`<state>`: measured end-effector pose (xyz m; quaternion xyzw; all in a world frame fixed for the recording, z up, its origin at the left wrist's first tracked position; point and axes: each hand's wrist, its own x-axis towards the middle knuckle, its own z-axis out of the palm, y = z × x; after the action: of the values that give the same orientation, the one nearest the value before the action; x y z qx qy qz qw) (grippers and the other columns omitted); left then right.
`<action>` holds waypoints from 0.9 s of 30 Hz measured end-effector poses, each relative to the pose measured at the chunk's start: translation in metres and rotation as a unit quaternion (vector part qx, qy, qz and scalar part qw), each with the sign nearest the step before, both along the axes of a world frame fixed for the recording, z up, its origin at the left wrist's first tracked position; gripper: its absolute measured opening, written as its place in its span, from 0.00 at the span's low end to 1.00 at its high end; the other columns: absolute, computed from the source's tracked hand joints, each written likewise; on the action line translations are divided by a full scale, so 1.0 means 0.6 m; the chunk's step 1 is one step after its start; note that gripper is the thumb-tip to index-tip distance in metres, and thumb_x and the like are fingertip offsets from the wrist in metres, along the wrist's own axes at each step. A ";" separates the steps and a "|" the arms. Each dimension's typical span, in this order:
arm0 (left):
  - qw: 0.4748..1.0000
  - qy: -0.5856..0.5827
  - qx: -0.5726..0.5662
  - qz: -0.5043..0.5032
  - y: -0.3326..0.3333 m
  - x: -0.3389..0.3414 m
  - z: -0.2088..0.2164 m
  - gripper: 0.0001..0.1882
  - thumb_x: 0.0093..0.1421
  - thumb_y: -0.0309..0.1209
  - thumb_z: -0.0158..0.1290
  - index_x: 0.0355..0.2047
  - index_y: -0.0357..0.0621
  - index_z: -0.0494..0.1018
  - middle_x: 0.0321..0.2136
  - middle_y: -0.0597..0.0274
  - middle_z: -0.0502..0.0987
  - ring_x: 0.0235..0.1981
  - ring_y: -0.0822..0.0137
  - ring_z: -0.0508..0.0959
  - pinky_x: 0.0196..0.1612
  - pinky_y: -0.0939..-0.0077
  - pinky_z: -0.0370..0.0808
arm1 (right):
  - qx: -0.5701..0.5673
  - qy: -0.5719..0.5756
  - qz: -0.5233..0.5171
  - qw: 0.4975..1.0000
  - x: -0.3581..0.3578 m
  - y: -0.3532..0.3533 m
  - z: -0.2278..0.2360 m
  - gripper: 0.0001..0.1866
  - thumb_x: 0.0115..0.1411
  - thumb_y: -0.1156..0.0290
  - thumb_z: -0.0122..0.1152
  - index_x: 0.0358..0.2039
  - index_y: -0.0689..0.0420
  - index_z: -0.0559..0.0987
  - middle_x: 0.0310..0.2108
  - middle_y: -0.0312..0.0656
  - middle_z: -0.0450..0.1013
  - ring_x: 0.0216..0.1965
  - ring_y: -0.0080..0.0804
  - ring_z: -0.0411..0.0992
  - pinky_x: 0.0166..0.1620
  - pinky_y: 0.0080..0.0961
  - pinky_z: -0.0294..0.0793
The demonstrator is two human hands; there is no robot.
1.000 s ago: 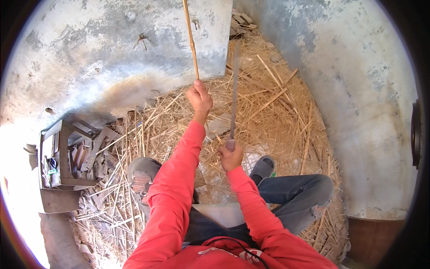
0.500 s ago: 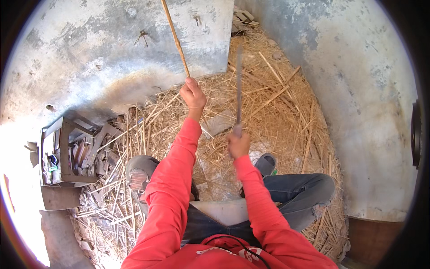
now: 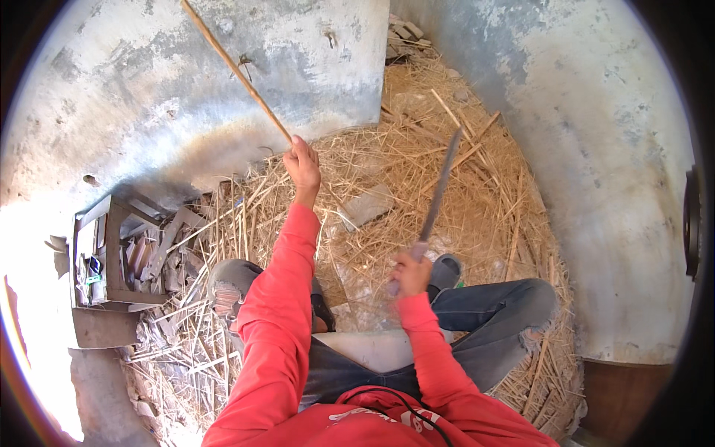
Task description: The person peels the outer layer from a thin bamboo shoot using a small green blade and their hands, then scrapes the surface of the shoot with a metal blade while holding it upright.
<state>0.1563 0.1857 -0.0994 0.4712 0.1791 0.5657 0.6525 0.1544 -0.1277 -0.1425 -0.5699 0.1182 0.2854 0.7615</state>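
Note:
Stretched out ahead of me, my left hand [image 3: 303, 165] grips the near end of a long, thin wooden stick [image 3: 237, 71], which slants up and away to the left in front of the wall. My right hand [image 3: 411, 273], lower and closer to my body, is wrapped round the handle of a long knife [image 3: 439, 190]. The dark blade points forward and leans right, apart from the stick. Slight motion blur softens the right hand and the knife handle.
Straw and split slivers [image 3: 477, 216] cover the floor. A flat stone block [image 3: 368, 205] lies between my feet and the wall. At the left, a wooden frame [image 3: 112, 253] holds scraps. Plastered walls [image 3: 625, 164] rise ahead and to the right.
My left hand has shifted slightly left and nearer, and the stick tilts further left. My right hand has drawn back and right, turning the knife from upright to leaning right.

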 end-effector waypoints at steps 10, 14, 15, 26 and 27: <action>0.976 0.045 -0.075 0.201 -0.040 -0.099 0.128 0.35 0.71 0.65 0.23 0.14 0.55 0.49 0.10 0.75 0.52 0.11 0.74 0.52 0.15 0.74 0.53 | 0.099 -0.204 -0.034 0.973 0.098 -0.305 0.418 0.04 0.59 0.74 0.58 0.32 0.55 0.71 0.16 0.28 0.61 0.12 0.19 0.59 0.17 0.22 0.61; 0.949 -0.215 -0.184 0.139 -0.098 -0.182 0.224 0.35 0.70 0.67 0.18 0.15 0.57 0.46 0.11 0.75 0.46 0.13 0.73 0.45 0.15 0.75 0.46 | -0.135 -0.304 -0.107 0.937 0.138 -0.412 0.318 0.06 0.59 0.72 0.58 0.30 0.56 0.69 0.17 0.31 0.61 0.15 0.20 0.58 0.19 0.20 0.58; 0.934 -0.265 -0.202 0.125 -0.114 -0.201 0.240 0.35 0.70 0.67 0.17 0.15 0.58 0.46 0.11 0.75 0.46 0.14 0.73 0.44 0.16 0.75 0.44 | -0.191 -0.316 -0.114 0.922 0.143 -0.443 0.274 0.07 0.59 0.72 0.58 0.29 0.56 0.69 0.17 0.32 0.61 0.15 0.20 0.58 0.20 0.20 0.58; 0.902 -0.397 -0.167 0.013 -0.188 -0.373 0.253 0.37 0.69 0.69 0.25 0.15 0.54 0.47 0.13 0.72 0.44 0.15 0.73 0.46 0.19 0.77 0.48 | -0.734 -0.257 -0.187 0.600 0.109 -0.604 -0.013 0.26 0.61 0.62 0.64 0.54 0.66 0.76 0.43 0.53 0.76 0.40 0.41 0.77 0.46 0.38 0.76; 0.899 -0.405 -0.165 0.010 -0.197 -0.377 0.252 0.36 0.69 0.68 0.26 0.15 0.54 0.48 0.13 0.72 0.45 0.15 0.73 0.47 0.19 0.76 0.49 | -0.679 -0.312 -0.176 0.641 0.115 -0.589 0.011 0.26 0.62 0.62 0.63 0.56 0.65 0.75 0.46 0.52 0.75 0.41 0.40 0.77 0.46 0.38 0.77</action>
<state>-0.0698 0.0672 0.0521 0.0852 -0.0058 0.6767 0.7313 0.2231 -0.4809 -0.1360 -0.9504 0.1321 -0.2090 0.1888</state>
